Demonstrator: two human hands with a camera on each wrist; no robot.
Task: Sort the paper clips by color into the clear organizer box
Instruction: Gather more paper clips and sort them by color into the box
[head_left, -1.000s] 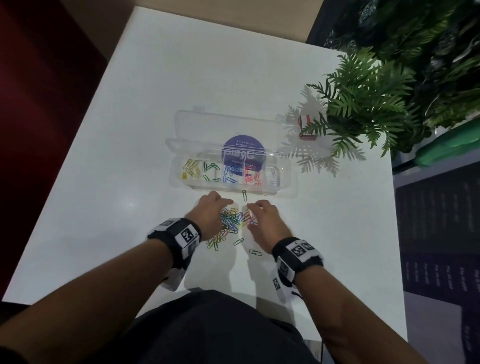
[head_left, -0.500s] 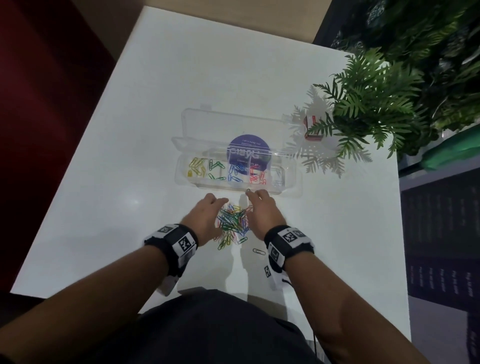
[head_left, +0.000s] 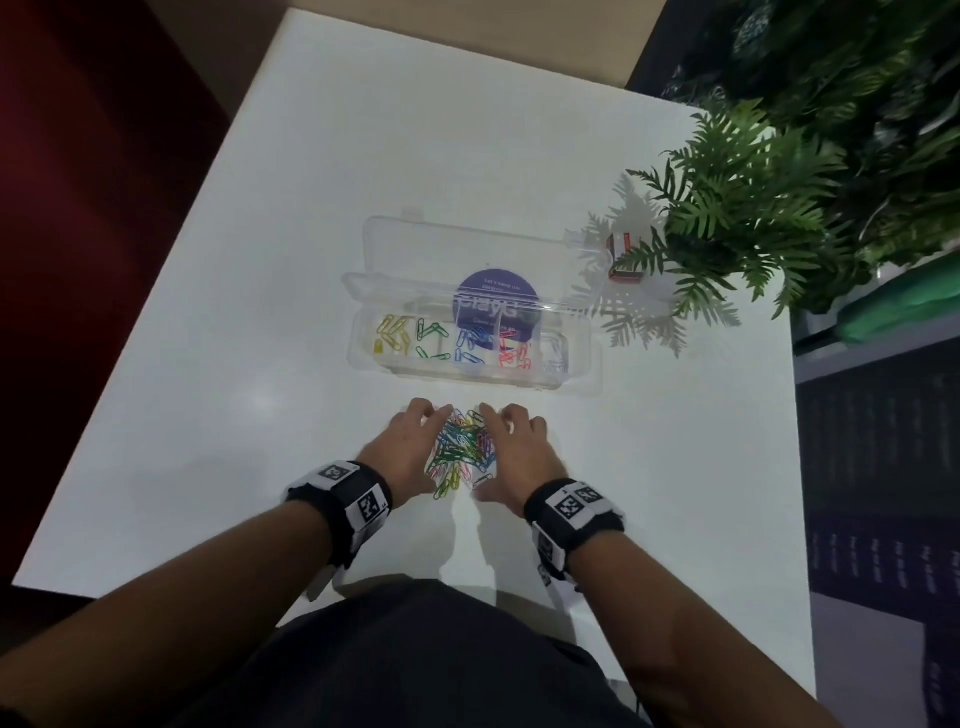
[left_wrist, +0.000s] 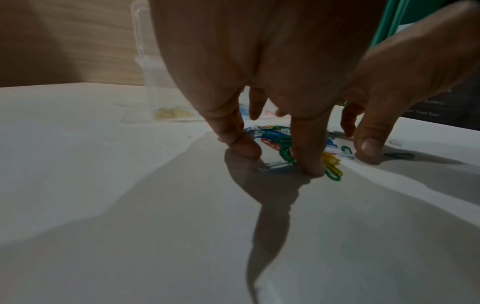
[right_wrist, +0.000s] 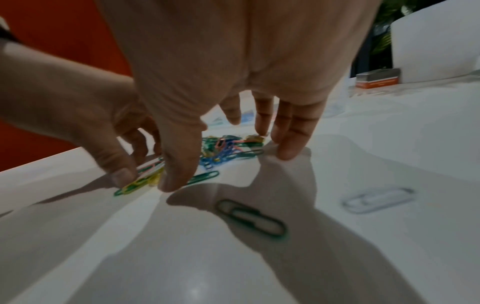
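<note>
Round purple sticker (head_left: 496, 306) on the clear organizer box (head_left: 582, 364) showing large pale lettering, only partly legible, possibly "clayG", smaller lines above and below staying too blurred to read, black-and-white square marker codes (head_left: 368, 506) showing on both wristbands (head_left: 571, 512).

Person wears a black wristband (head_left: 349, 499) on the left wrist and another black wristband (head_left: 571, 514) on the right, each bearing white square-coded marker tags. Forearms bare. Dark garment (head_left: 415, 660) below.
</note>
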